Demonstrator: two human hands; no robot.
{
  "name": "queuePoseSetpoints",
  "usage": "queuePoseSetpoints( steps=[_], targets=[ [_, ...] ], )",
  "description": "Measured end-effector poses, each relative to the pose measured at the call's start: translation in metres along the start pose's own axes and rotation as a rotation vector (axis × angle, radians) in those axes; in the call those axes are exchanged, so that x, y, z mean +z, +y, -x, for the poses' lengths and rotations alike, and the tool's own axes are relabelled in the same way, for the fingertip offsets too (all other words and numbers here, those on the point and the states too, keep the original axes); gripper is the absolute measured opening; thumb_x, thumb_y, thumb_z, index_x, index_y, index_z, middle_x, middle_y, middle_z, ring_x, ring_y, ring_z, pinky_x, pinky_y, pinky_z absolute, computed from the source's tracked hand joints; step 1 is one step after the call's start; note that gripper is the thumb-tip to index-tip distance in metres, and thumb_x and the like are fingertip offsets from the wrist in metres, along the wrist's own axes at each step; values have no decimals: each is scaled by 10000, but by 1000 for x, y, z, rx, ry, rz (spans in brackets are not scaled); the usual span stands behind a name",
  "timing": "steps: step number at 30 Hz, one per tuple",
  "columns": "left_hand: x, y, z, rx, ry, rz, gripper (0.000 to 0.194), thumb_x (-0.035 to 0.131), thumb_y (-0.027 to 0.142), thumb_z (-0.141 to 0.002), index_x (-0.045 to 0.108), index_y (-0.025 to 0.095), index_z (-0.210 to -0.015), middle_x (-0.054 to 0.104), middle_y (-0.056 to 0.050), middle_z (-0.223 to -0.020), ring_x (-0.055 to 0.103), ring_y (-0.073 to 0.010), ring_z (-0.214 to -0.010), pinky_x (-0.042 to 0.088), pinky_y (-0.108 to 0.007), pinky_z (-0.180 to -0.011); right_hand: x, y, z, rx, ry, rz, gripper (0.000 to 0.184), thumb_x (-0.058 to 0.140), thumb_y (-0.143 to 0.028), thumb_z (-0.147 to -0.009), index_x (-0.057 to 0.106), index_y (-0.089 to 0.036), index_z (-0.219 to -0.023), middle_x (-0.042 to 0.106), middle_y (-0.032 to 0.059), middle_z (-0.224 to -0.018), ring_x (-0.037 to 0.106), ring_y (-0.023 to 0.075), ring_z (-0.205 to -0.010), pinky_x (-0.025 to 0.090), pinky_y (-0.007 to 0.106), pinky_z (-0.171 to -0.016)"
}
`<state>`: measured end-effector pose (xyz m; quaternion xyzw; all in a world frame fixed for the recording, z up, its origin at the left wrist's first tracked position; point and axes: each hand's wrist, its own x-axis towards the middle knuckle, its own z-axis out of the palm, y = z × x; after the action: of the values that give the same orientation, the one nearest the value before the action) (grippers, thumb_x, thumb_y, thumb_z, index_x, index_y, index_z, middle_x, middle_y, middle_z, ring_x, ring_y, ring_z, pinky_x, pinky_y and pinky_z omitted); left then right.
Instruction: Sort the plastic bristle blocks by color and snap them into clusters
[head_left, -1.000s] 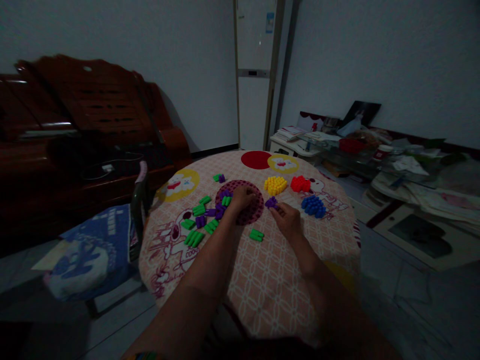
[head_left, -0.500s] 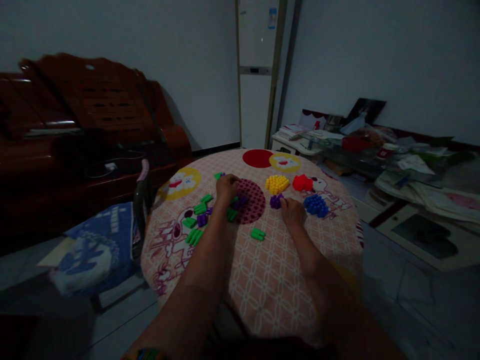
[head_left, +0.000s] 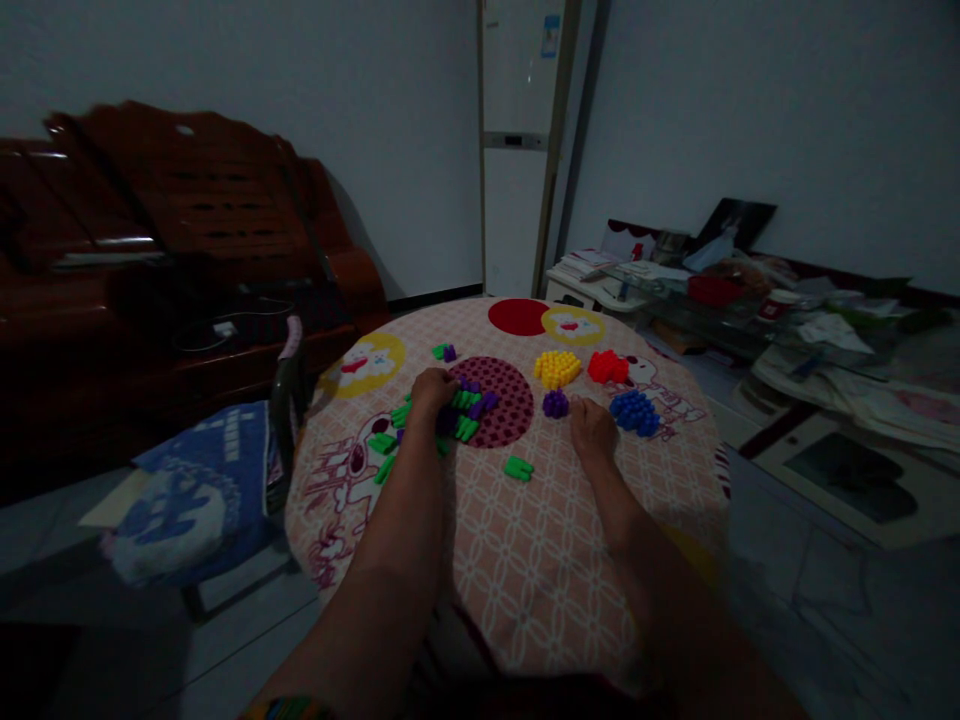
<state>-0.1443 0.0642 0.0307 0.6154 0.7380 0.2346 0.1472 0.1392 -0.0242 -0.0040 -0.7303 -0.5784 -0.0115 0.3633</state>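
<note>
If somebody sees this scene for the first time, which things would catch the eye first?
Probably the yellow cluster and red cluster, bright side by side on the table, right of centre, with the blue cluster nearer the viewer. Next might come the purple cluster just left of the right hand, and the green and purple pieces around the left hand.

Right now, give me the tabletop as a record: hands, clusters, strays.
left hand: among green and purple pieces; grip hidden
right hand: between purple cluster and blue cluster; grip unclear
far clusters: yellow, with red to its right
near stray: green piece, between the forearms
far stray: green-and-purple pair, beyond left hand
</note>
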Motion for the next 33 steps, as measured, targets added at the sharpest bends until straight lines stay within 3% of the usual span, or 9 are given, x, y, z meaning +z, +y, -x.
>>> queuePoseSetpoints(
  steps=[5, 8, 10, 14, 18, 22, 25, 30, 33],
  targets=[
    [1, -7, -4, -28, -42, 134, 144, 727, 297, -723, 715, 174, -796, 733, -41, -756, 679, -192, -791, 500, -244, -695, -1, 4, 1, -25, 33, -100, 409, 397, -382, -998, 681, -190, -776, 625, 43, -657, 450, 149, -578, 209, 283, -573],
    [-6, 1, -2, -40, 30, 377, 237, 708, 252, -722, 711, 155, -939, 731, -21, -792, 659, -153, -717, 502, -230, -650, -4, 4, 2, -17, 71, -162, 404, 389, -382, -984, 640, -196, -727, 612, 38, -638, 452, 153, -576, 236, 283, -575],
    [-11, 16, 2, 21, 36, 587, 277, 667, 227, -753, 701, 145, -1015, 728, -22, -784, 647, -134, -669, 510, -228, -635, -6, 3, 3, -25, 101, -215, 408, 378, -392, -977, 608, -204, -698, 607, 35, -626, 465, 159, -582, 269, 281, -580],
    [-6, 62, 22, 177, -179, 959, 285, 648, 181, -765, 681, 107, -1037, 731, -53, -773, 648, -118, -619, 540, -232, -619, -7, -1, 6, -106, 123, -330, 412, 366, -419, -971, 584, -210, -691, 604, 30, -629, 504, 165, -604, 343, 275, -606],
    [18, 104, 49, 214, -412, 1130, 232, 686, 146, -754, 660, 93, -978, 734, -64, -774, 659, -106, -605, 546, -220, -623, -9, -7, 9, -178, 85, -413, 419, 368, -463, -964, 621, -198, -761, 624, 34, -661, 547, 169, -633, 391, 270, -631],
    [40, 124, 66, 176, -558, 1153, 213, 723, 106, -745, 623, 97, -932, 700, -28, -684, 622, -90, -520, 539, -229, -609, -13, -11, 9, -169, 67, -469, 417, 383, -486, -945, 639, -194, -795, 649, 40, -690, 573, 176, -659, 423, 271, -650],
    [50, 128, 72, 147, -575, 1145, 191, 694, 72, -760, 592, 108, -917, 675, -7, -646, 619, -101, -514, 550, -261, -631, -13, -9, 8, -123, 87, -526, 399, 416, -484, -929, 629, -191, -761, 654, 36, -686, 576, 171, -651, 432, 267, -644],
    [50, 124, 70, 254, -525, 1003, 188, 647, 98, -777, 625, 119, -962, 678, -7, -687, 644, -123, -585, 555, -281, -668, -5, 3, 3, -20, 100, -602, 402, 435, -512, -925, 639, -182, -819, 661, 24, -684, 588, 169, -627, 459, 267, -628],
    [31, 110, 53, 370, -337, 734, 282, 642, 110, -758, 677, 131, -1037, 701, -21, -746, 661, -141, -655, 543, -270, -690, -1, 13, -2, 43, 164, -573, 405, 453, -521, -914, 642, -175, -819, 670, 36, -706, 595, 176, -641, 467, 277, -638]
  ],
)
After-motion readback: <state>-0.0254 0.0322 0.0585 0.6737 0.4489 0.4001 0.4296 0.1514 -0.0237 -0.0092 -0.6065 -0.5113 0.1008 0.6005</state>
